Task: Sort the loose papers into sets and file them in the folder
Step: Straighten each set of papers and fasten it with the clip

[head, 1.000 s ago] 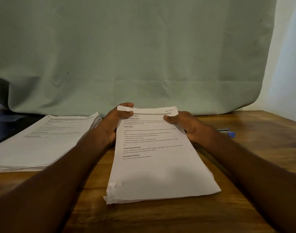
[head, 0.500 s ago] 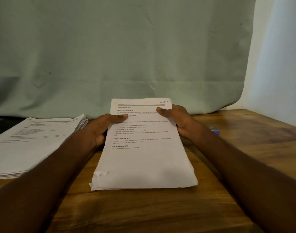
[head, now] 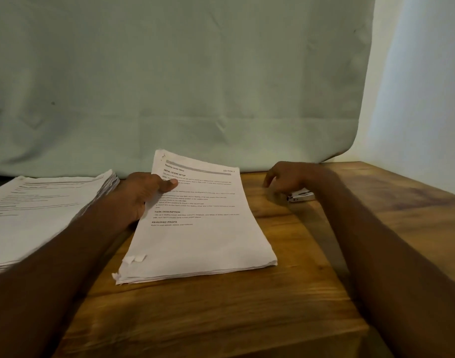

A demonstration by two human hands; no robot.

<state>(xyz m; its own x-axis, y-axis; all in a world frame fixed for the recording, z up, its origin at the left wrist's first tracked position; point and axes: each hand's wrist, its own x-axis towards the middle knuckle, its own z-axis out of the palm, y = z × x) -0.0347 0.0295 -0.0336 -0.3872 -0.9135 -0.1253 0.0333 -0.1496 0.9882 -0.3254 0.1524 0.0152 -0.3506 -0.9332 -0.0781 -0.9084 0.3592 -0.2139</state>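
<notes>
A thick set of printed papers (head: 195,244) lies on the wooden table (head: 221,319) in front of me, its far end lifted. My left hand (head: 141,195) grips the set at its left edge, thumb pressed on the top sheet. Small torn scraps stick out at its near left corner. My right hand (head: 288,177) is off the papers, to their right. It hovers blurred over a small silver stapler (head: 301,196) with fingers loosely curled and nothing in them. A second, larger stack of papers (head: 40,210) sits at the left. No folder is in view.
A pale green cloth (head: 195,86) hangs behind the table along its far edge. A white wall (head: 427,99) stands at the right. The stapler lies partly under my right wrist.
My right hand let go of the papers' top edge and moved right to the stapler. My left hand still holds the set, now skewed and lifted at the far left.
</notes>
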